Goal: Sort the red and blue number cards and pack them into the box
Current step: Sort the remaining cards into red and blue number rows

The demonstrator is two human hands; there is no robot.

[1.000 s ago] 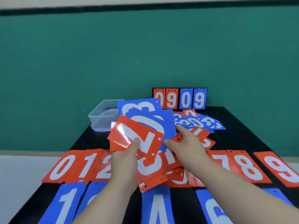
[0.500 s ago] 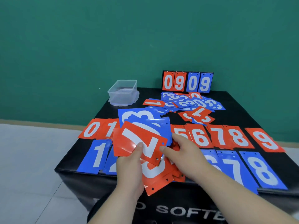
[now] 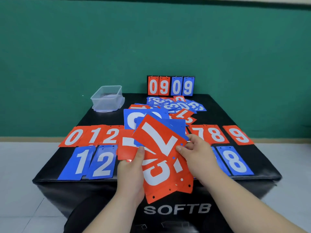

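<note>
Over the black counter (image 3: pixel 218 111), gripping the fanned stack (image 3: pixel 156 175) in the left hand (image 3: pixel 131 172), pinching the red 7 (image 3: pixel 158 138) with the right hand (image 3: pixel 196 157), probably to sort it out.

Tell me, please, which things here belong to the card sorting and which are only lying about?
Job: left hand; right hand; held cards; red row; blue row; mixed heap; clear box.
Idle, probably: 0909 scoreboard; black table.
</note>
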